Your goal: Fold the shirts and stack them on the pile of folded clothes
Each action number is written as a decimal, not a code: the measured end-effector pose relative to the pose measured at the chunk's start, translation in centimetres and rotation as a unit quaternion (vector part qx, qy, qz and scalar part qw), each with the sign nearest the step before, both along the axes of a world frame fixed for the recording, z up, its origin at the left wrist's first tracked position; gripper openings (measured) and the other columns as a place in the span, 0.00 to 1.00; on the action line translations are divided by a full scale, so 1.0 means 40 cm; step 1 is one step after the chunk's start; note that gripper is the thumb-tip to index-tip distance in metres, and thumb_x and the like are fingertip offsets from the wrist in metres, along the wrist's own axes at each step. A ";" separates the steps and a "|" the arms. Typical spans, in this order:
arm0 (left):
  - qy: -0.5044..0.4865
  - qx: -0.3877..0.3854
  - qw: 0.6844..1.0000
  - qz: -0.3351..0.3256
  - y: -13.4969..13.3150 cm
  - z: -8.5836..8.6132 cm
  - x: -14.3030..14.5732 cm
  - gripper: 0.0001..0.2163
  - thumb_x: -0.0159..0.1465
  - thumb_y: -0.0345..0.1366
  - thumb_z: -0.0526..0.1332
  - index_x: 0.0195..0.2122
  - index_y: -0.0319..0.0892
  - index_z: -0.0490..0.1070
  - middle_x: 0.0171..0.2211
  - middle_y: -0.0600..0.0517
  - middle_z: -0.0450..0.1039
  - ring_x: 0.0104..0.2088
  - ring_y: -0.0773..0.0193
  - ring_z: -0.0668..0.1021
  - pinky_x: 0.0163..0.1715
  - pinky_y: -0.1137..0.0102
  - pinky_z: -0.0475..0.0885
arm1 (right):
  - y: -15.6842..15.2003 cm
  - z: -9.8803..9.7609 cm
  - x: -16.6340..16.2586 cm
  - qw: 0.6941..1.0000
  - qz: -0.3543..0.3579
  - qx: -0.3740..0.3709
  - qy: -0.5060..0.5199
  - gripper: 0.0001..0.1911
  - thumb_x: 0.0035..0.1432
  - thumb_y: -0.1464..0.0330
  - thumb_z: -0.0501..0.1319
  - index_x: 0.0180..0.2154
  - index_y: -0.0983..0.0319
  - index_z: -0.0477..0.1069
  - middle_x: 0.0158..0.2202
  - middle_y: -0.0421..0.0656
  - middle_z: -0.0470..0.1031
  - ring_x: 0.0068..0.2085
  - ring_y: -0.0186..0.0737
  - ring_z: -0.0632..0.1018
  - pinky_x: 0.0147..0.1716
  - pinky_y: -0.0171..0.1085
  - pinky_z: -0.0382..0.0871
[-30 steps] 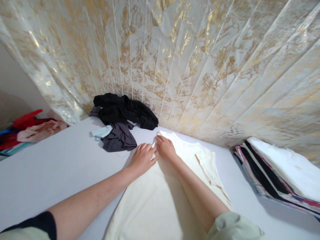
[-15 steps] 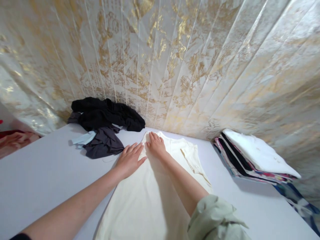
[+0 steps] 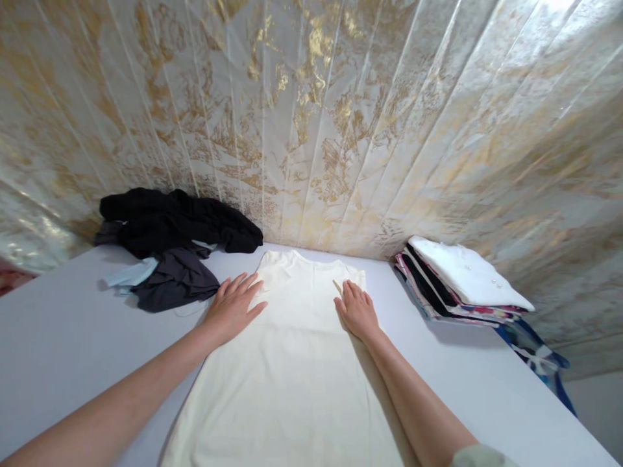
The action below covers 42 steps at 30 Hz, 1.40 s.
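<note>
A cream sleeveless garment (image 3: 296, 370) lies spread out on the white table, its neckline pointing away from me and its lower end running out of the bottom of the view. My left hand (image 3: 234, 308) rests flat on its upper left edge, fingers spread. On the upper right edge lies my right hand (image 3: 357, 312), also flat and holding nothing, with a small tan strip (image 3: 337, 287) showing just beside its fingertips. Both palms press the cloth from above.
Rumpled black clothing (image 3: 180, 220), a dark grey cloth (image 3: 175, 279) and a light blue piece (image 3: 130, 275) lie at the back left. A stack of folded clothes (image 3: 462, 279) stands at the right, beside blue patterned cloth (image 3: 540, 360). A gold-patterned curtain (image 3: 311, 130) hangs behind the table (image 3: 467, 389).
My right hand has moved from the garment's upper left part across to its right edge. The left hand stays at the left edge. The view has shifted slightly right.
</note>
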State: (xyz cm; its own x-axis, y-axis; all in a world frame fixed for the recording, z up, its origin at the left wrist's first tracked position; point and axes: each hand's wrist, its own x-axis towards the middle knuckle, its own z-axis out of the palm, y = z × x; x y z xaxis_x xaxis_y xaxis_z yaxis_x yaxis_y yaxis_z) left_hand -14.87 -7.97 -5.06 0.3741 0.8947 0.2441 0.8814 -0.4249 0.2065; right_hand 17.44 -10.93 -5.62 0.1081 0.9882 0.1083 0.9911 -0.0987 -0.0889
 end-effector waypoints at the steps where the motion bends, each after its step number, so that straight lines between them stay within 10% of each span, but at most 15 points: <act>1: 0.002 0.010 1.000 -0.007 0.000 0.008 0.006 0.20 0.65 0.44 0.54 0.56 0.44 0.67 0.64 0.46 0.60 0.64 0.50 0.59 0.63 0.51 0.47 | -0.001 -0.001 -0.002 1.000 -0.001 0.005 0.005 0.30 0.66 0.59 0.47 0.65 0.65 0.52 0.67 0.50 0.53 0.66 0.42 0.54 0.64 0.46 0.44; 8: -0.034 -0.021 0.997 -0.070 0.069 0.069 0.123 0.13 0.62 0.36 0.56 0.46 0.41 0.72 0.46 0.44 0.74 0.49 0.54 0.74 0.49 0.62 0.68 | 0.002 0.021 0.025 0.997 0.024 0.069 0.038 0.21 0.63 0.69 0.52 0.56 0.63 0.66 0.58 0.49 0.67 0.57 0.38 0.68 0.56 0.35 0.56; 22: -0.097 0.035 0.994 -0.032 0.149 -0.031 0.163 0.16 0.65 0.38 0.51 0.50 0.40 0.69 0.54 0.43 0.69 0.56 0.56 0.70 0.58 0.60 0.63 | -0.028 0.062 0.010 0.998 -0.037 0.020 -0.057 0.09 0.59 0.72 0.54 0.40 0.61 0.70 0.42 0.48 0.73 0.42 0.44 0.72 0.37 0.37 0.59; 36: -0.100 0.042 0.994 -0.033 0.153 -0.038 0.164 0.16 0.64 0.38 0.51 0.51 0.40 0.69 0.54 0.43 0.69 0.56 0.55 0.70 0.58 0.60 0.63 | -0.058 0.139 0.029 0.997 -0.038 -0.055 -0.036 0.13 0.61 0.69 0.53 0.43 0.58 0.74 0.41 0.47 0.74 0.42 0.44 0.75 0.37 0.38 0.60; 42: -0.081 0.034 0.996 -0.028 0.146 -0.031 0.169 0.17 0.65 0.38 0.51 0.52 0.40 0.68 0.56 0.43 0.68 0.57 0.55 0.69 0.59 0.60 0.63 | -0.027 0.108 0.041 0.998 -0.040 0.048 -0.006 0.22 0.66 0.64 0.48 0.59 0.64 0.63 0.57 0.52 0.67 0.55 0.44 0.68 0.51 0.37 0.59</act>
